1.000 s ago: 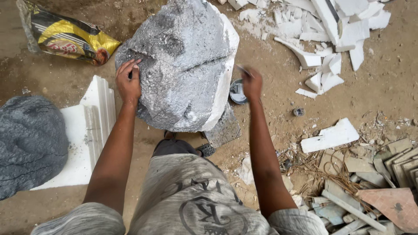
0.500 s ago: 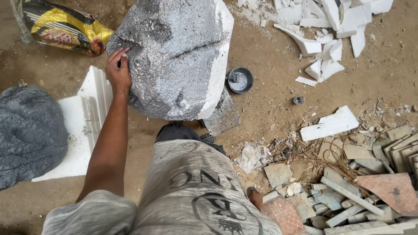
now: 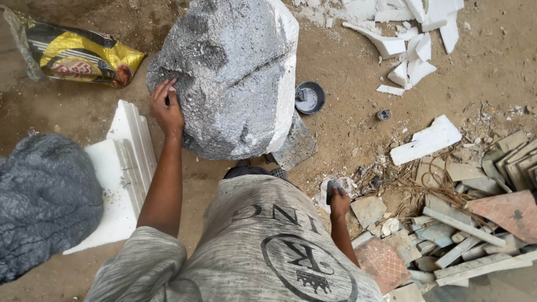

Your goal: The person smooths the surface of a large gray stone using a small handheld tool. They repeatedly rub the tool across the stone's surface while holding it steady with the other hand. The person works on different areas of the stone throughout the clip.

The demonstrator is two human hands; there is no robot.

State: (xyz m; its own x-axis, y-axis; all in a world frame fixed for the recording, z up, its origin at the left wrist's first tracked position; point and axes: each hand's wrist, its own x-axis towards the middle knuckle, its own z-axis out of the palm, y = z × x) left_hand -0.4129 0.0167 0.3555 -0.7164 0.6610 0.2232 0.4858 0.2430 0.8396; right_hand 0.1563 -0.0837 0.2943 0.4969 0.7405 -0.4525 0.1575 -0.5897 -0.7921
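We found a large foam block (image 3: 232, 72) standing on the dirt floor (image 3: 347, 72) at the far centre of the scene, directly ahead of the person. Its broad face was rough, lumpy and coated in mottled silver-grey, with darker patches near the top; the right edge remained bare white. The left hand (image 3: 166, 106) lay against the block's left side with fingers curled, though we could not tell whether it gripped anything. The right hand (image 3: 338, 200) hung low on the near right, closed around a small dark object (image 3: 331, 188) we could not identify, just beside a pile of broken tiles (image 3: 475, 223). A small round container (image 3: 309, 97) sat just right of the block.
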